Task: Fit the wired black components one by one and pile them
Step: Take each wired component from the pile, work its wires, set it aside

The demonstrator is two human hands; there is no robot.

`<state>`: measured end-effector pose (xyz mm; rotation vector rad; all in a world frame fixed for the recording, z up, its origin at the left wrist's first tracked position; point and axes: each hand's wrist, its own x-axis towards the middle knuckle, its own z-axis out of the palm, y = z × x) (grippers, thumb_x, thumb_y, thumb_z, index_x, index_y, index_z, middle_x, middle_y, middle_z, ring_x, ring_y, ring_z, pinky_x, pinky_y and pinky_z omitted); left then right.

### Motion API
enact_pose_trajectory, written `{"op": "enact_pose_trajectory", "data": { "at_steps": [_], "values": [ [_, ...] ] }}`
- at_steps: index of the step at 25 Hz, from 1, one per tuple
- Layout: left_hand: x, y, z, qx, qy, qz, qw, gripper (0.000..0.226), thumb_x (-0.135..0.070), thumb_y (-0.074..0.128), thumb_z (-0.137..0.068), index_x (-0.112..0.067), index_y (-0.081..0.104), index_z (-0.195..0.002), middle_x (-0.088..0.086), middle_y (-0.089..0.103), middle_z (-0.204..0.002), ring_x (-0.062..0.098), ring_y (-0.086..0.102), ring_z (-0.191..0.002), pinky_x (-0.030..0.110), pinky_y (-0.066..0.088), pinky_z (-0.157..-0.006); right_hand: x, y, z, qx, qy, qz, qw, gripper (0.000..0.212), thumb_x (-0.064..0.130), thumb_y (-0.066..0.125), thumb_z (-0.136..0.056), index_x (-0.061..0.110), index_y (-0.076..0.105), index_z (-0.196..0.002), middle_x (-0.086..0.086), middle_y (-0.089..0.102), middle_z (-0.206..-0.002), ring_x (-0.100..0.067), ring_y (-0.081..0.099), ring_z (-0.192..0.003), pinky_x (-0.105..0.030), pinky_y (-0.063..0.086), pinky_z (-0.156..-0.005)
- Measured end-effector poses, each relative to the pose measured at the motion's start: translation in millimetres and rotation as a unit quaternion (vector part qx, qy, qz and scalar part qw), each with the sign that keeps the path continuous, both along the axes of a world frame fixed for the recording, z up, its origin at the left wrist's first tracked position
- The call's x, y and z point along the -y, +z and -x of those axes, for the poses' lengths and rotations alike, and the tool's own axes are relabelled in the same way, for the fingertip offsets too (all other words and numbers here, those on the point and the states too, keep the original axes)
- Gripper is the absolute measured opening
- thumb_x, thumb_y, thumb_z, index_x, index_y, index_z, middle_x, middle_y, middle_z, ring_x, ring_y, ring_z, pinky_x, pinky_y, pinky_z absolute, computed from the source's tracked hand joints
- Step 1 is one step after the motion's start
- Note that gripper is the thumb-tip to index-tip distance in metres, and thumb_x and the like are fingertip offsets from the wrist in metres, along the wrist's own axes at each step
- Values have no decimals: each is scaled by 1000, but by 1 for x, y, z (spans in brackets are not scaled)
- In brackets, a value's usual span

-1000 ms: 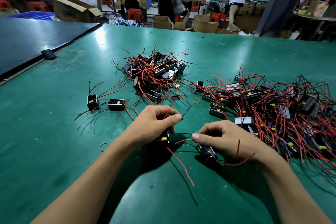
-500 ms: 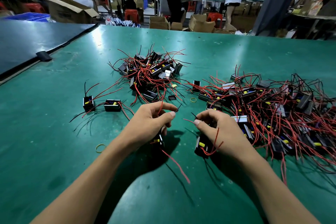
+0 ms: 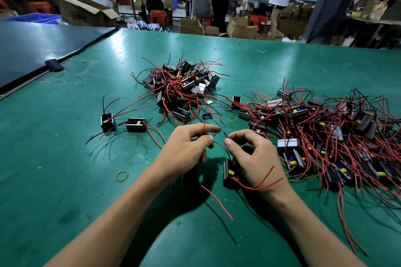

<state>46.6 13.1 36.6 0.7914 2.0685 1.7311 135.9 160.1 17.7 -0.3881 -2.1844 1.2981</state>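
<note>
We are working at a green matted table (image 3: 65, 158) whose far edge is running across the view, with brown cardboard boxes (image 3: 191, 26) and several standing and seated people beyond it. At the left, a dark glossy panel (image 3: 32, 50) is butting against the mat along a diagonal seam.

Bare mat is lying open near us and to the left. A yellow rubber band (image 3: 122, 175) is resting there, and a second rubber band (image 3: 232, 119) is lying between the two heaps.

A central pile of wired black components (image 3: 184, 86) is sitting ahead of the hands. A larger, looser spread of the same parts (image 3: 325, 136) is filling the right side – its red wires are reaching up to the right forearm. Two single black components (image 3: 107, 122) (image 3: 136, 124) are standing apart at the left.

Both forearms are reaching forward, hands close together but not touching.

- The left hand (image 3: 184, 154) is curling, thumb and forefinger pinching a thin red wire (image 3: 203, 129); whatever is under the palm is hidden.
- The right hand (image 3: 256, 158) is pinching a thin black lead (image 3: 225, 135) between thumb and forefinger. That lead is running down to a black box-shaped component with a yellow part (image 3: 230, 171), sitting just beside the palm above the mat. We cannot tell whether the lower fingers are gripping it.
</note>
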Motion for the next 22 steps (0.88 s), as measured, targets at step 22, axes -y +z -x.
{"op": "enact_pose_trajectory", "data": {
  "at_steps": [22],
  "values": [
    [-5,-2,-7,-48,52,-38,997,4,-25,75,-84,-21,76,-85,-9,60,-62,4,42,-47,15,34,-48,11,2,-3,-1,-10,0,1000,13,20,75,-86,24,72,-74,5,68,-61,-16,60,-53,-27,48,-55]
  ]
}}
